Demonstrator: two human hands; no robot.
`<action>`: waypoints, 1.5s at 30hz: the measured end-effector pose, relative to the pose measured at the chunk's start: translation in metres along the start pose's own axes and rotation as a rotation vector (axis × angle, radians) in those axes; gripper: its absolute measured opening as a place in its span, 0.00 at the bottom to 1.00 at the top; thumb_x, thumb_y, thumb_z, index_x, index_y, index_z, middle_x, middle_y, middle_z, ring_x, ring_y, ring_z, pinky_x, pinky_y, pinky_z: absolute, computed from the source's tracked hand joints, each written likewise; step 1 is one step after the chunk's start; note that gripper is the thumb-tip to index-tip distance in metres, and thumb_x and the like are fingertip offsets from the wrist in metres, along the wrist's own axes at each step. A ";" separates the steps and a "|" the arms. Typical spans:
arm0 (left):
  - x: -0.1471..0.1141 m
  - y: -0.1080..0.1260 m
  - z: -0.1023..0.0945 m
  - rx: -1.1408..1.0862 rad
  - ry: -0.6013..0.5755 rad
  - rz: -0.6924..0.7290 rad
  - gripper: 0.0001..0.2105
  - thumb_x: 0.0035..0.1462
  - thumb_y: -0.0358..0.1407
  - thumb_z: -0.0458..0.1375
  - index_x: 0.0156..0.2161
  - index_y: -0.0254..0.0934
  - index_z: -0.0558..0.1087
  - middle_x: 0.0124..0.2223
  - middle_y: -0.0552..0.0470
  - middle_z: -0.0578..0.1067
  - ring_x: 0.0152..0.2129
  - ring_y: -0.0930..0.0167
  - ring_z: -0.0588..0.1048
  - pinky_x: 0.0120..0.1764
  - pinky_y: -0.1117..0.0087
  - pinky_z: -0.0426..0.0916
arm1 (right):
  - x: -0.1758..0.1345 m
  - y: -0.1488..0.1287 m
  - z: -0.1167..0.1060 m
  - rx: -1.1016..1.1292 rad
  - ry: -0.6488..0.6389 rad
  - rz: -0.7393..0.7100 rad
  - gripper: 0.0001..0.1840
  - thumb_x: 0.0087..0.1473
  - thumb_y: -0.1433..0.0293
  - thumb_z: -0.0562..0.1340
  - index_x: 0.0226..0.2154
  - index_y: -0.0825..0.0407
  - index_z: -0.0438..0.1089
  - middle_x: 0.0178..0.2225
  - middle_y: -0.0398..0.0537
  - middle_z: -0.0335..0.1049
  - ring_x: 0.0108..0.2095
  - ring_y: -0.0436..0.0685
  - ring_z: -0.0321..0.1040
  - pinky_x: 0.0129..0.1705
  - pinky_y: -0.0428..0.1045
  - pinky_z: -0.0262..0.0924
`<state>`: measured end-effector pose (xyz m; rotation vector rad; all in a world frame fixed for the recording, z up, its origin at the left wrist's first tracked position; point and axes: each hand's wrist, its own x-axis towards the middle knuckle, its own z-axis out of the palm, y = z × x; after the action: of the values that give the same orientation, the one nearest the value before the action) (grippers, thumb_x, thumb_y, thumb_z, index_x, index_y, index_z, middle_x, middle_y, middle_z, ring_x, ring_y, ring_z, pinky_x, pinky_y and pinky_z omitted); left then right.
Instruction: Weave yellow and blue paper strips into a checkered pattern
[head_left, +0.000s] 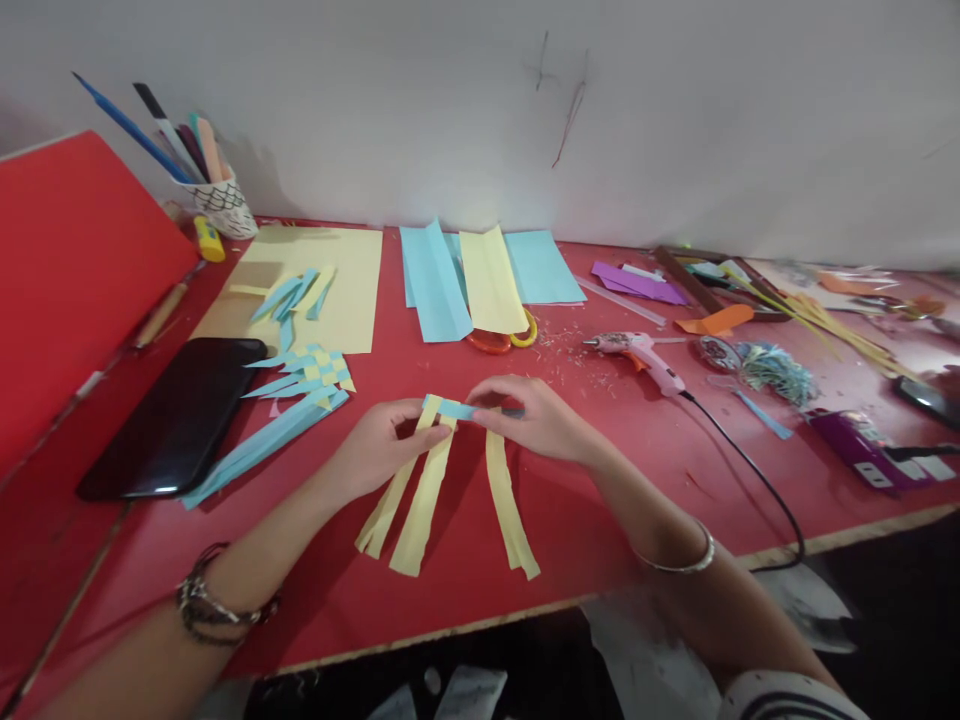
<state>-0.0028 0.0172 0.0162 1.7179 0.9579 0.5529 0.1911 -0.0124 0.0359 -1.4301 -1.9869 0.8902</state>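
Note:
My left hand (386,445) is closed, its thumb and fingers pinching yellow paper strips (424,510) near their upper ends. A short blue paper strip (456,410) runs sideways across the tops of these strips. My right hand (536,418) is closed too, with thumb and forefinger on the blue strip's right part. From under that hand another yellow strip (506,505) hangs down toward the table's front. Left of my hands lies a blue-and-yellow checkered woven paper piece (322,368) with loose blue ends. Long blue strips (262,445) rest just below it.
A black phone (176,415) lies at the left on the red table (330,590). Behind are folded paper sheets (491,280), partly covering scissors (525,330). To the right are a glue gun (637,358) with a cord, a yarn bundle (776,370) and a purple device (855,450).

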 end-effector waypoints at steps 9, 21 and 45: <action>0.000 -0.003 0.000 -0.011 -0.018 0.023 0.13 0.48 0.44 0.55 0.34 0.37 0.74 0.34 0.52 0.76 0.33 0.66 0.73 0.35 0.70 0.67 | 0.001 0.001 0.003 0.122 -0.021 0.048 0.10 0.52 0.67 0.55 0.24 0.54 0.65 0.22 0.41 0.64 0.24 0.47 0.59 0.28 0.44 0.53; 0.000 -0.009 0.000 0.014 0.085 0.086 0.14 0.50 0.44 0.54 0.41 0.40 0.68 0.34 0.54 0.72 0.29 0.71 0.70 0.31 0.72 0.66 | -0.001 0.001 0.003 0.140 -0.090 0.038 0.09 0.51 0.69 0.55 0.23 0.54 0.64 0.20 0.39 0.59 0.22 0.45 0.53 0.26 0.43 0.48; -0.001 0.001 0.000 -0.008 0.075 0.105 0.07 0.50 0.39 0.53 0.27 0.37 0.65 0.25 0.57 0.66 0.23 0.75 0.66 0.28 0.75 0.62 | -0.002 -0.002 0.002 0.097 -0.113 0.025 0.09 0.51 0.69 0.55 0.23 0.54 0.64 0.21 0.39 0.59 0.22 0.45 0.53 0.25 0.43 0.47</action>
<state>-0.0034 0.0162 0.0170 1.7581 0.9207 0.6927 0.1891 -0.0156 0.0360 -1.3806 -1.9818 1.0856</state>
